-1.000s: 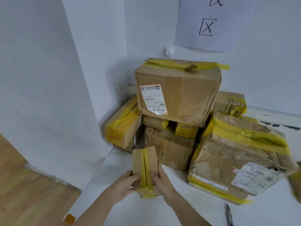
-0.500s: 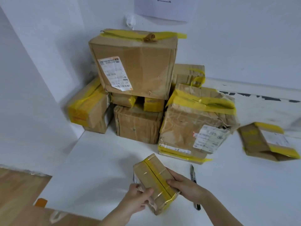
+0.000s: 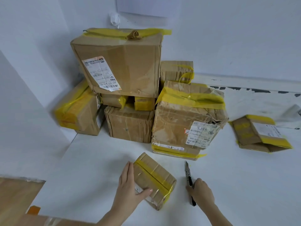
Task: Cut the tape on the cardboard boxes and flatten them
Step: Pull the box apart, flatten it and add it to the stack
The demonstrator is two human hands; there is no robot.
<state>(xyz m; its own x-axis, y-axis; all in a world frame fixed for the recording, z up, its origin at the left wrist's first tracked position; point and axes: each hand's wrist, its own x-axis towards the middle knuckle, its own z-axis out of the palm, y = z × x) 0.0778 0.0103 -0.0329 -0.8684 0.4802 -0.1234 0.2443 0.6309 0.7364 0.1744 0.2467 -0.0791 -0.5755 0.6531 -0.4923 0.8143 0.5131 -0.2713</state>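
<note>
Steadying small box [image 3: 154, 178] under flat left hand [image 3: 130, 185], right hand [image 3: 201, 190] curling onto knife [image 3: 189, 181]; blade could slip toward fingers.

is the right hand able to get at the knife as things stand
Probably yes: the right hand is already on the utility knife lying on the white table, with nothing between them; the small box sits off to its left.

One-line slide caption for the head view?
Left hand steadies small taped box on table; right hand touches utility knife.
</note>
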